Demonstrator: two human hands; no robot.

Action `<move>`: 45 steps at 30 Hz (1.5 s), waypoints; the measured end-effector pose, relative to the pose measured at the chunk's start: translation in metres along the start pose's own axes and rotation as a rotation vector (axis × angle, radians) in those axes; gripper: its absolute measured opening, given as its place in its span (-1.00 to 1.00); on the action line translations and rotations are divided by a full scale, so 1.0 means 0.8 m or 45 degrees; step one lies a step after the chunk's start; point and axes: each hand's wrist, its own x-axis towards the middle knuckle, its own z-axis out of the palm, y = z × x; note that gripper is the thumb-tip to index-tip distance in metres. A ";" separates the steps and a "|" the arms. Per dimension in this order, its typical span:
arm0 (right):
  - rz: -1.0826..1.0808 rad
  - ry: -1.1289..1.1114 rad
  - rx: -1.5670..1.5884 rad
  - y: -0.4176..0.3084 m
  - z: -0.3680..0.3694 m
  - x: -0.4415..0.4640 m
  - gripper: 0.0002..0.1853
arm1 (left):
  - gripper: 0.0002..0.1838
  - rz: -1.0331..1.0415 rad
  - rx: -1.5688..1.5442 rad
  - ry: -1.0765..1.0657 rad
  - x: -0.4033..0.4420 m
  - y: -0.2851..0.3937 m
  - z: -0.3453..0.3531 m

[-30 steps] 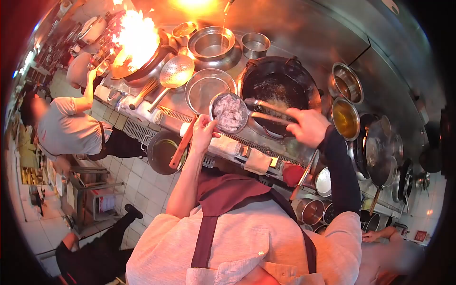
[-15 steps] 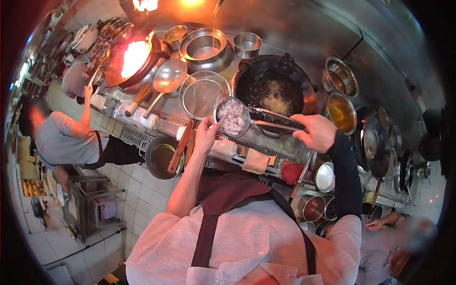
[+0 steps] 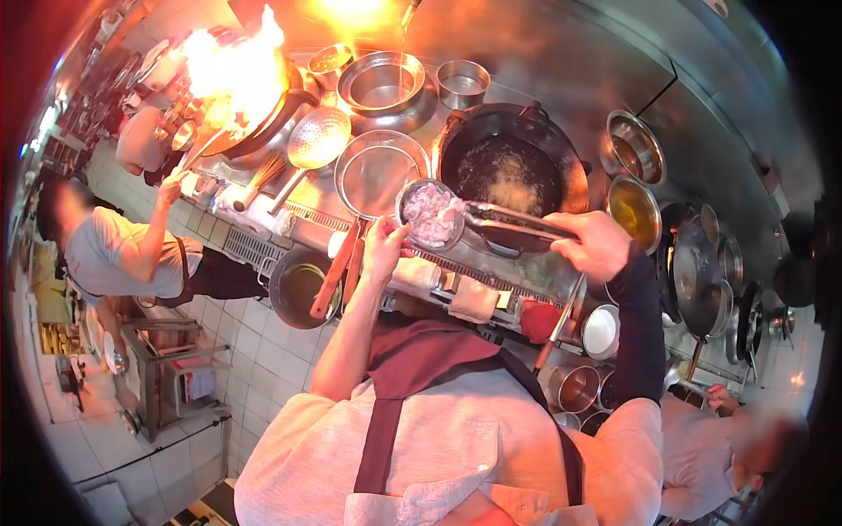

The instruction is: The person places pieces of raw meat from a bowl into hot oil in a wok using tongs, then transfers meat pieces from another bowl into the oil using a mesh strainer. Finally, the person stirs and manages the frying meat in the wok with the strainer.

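Observation:
My left hand point(image 3: 383, 252) pinches the rim of a small metal bowl point(image 3: 445, 247). Pale, coated pieces that look like raw meat point(image 3: 426, 213) fill it. In my right hand point(image 3: 595, 247) is a pair of metal tongs point(image 3: 526, 220), its tips at the bowl's right side, where they seem to grip one piece. Just beyond the tongs sits a big dark wok point(image 3: 574, 195) of bubbling oil, with light brown food frying in it. A round wire strainer point(image 3: 339, 167) rests left of the bowl, its wooden handles point(image 3: 332, 279) hanging over the counter edge.
High flames point(image 3: 237, 74) rise from another wok at the left, where a co-worker point(image 3: 132, 241) holds a long utensil. A perforated ladle point(image 3: 319, 138), a wide pot point(image 3: 421, 105) and a bowl of yellow liquid point(image 3: 633, 213) stand around. Another person point(image 3: 702, 447) is at lower right.
The flames at the left have grown much larger. My tongs have tilted slightly, and a piece now shows at their tips near the bowl's rim. The bowl has barely moved.

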 end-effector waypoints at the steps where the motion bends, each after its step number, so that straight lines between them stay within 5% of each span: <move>1: 0.006 0.049 0.031 0.007 -0.004 -0.002 -0.61 | -0.84 -0.012 -0.005 0.024 0.001 -0.005 -0.003; 8: 0.286 -0.028 -0.159 0.120 0.116 0.121 -0.63 | -0.83 -0.019 -0.018 0.029 0.005 -0.008 -0.009; 11: 0.512 0.144 -0.291 0.113 0.141 0.139 -0.58 | -0.85 0.000 -0.015 0.035 0.002 0.001 -0.010; 14: 0.299 0.192 -0.186 0.067 0.106 0.106 -0.59 | -0.86 0.034 -0.004 0.050 0.000 0.000 -0.017; 19: -0.016 -0.067 -0.153 -0.021 0.074 0.056 -0.60 | -0.87 0.104 0.063 0.013 0.008 0.002 -0.012; 21: 0.052 -0.272 -0.291 -0.032 0.085 0.062 -0.56 | -0.87 0.121 0.090 -0.032 0.010 0.001 -0.008; 28: -0.012 -0.102 -0.254 -0.017 0.040 0.018 -0.58 | -0.83 0.063 0.092 0.000 0.016 0.001 0.000; 32: 0.039 0.091 0.086 -0.005 0.004 -0.011 -0.61 | -0.85 0.032 0.045 0.009 0.017 -0.002 -0.003; 45: 0.505 0.157 -0.024 0.203 0.102 0.165 -0.58 | -0.83 -0.041 0.001 0.066 -0.040 -0.015 -0.022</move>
